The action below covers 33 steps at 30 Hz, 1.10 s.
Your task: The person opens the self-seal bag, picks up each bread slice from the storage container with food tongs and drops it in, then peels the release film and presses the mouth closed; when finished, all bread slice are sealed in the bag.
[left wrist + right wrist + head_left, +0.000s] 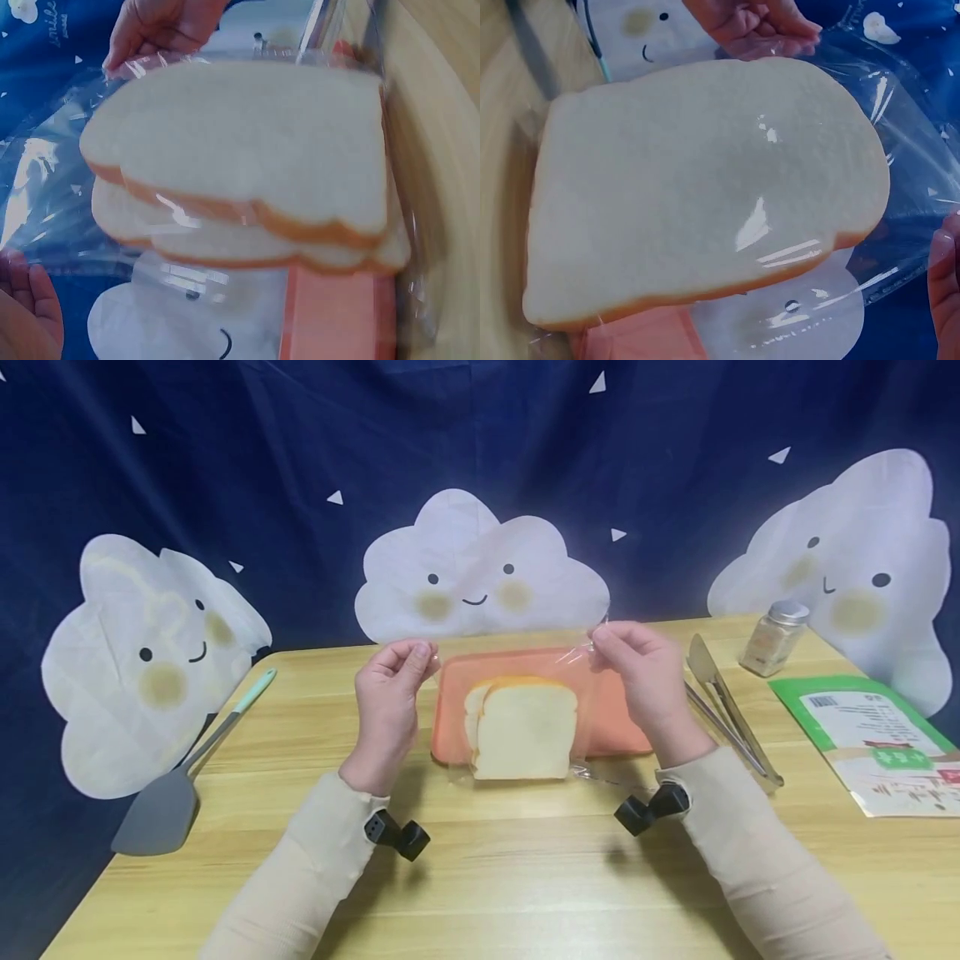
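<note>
Two overlapping slices of bread point(528, 731) stand upright inside a clear plastic bag point(457, 760), above the wooden table. At the bag's upper left corner, my left hand point(392, 702) pinches the film between thumb and fingers. My right hand point(647, 681) pinches the upper right corner, so the film stretches between both hands. Up close in the left wrist view, the bread slices point(247, 142) show white faces and brown crusts. The right wrist view has the front slice point(705, 187) filling most of the bag. Behind the bag lies a coral cutting board point(615, 718), partly covered by it.
On the left lies a grey spatula point(161, 810) with a mint handle. Metal tongs point(723, 702) lie right of the board, near a glass shaker point(775, 639) with a silver lid. A green and white printed packet point(885, 743) is at the right edge. A blue cloud-patterned curtain point(300, 427) hangs behind.
</note>
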Each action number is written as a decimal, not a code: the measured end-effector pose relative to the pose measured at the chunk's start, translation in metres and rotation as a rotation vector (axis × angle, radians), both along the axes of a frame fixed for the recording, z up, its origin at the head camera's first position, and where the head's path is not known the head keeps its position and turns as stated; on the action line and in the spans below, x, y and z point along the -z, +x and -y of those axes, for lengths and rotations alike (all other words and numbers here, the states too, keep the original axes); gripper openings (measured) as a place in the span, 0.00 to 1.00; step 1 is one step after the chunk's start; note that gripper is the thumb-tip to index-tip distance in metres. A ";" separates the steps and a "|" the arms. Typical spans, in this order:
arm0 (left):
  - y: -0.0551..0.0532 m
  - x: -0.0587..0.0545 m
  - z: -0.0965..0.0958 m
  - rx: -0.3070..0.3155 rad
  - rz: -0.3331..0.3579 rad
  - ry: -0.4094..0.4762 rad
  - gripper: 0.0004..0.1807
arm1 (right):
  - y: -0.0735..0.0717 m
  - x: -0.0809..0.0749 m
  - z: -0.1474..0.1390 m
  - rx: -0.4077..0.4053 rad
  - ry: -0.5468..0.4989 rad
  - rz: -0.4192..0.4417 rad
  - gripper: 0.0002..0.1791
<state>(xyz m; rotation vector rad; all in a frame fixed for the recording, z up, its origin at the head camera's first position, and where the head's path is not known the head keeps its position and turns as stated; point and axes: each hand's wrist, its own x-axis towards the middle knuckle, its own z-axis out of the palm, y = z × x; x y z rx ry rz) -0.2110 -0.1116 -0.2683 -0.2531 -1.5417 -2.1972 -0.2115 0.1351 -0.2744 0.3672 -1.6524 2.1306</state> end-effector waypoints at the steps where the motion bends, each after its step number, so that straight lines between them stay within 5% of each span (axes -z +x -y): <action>1: 0.000 0.001 0.001 -0.015 -0.008 -0.036 0.12 | 0.000 0.000 -0.001 -0.005 0.001 0.000 0.17; 5: -0.002 0.003 0.004 -0.055 -0.048 -0.152 0.08 | -0.001 0.000 -0.003 -0.030 -0.001 0.010 0.17; 15: -0.004 0.004 0.008 0.011 -0.114 -0.212 0.10 | -0.003 -0.004 -0.006 -0.098 0.020 0.023 0.14; 23: -0.006 0.004 0.015 -0.049 -0.148 -0.323 0.05 | -0.004 -0.003 -0.009 -0.122 0.012 0.010 0.15; 33: -0.013 0.002 0.025 0.064 -0.249 -0.369 0.05 | -0.017 0.006 -0.016 -0.355 -0.136 -0.038 0.21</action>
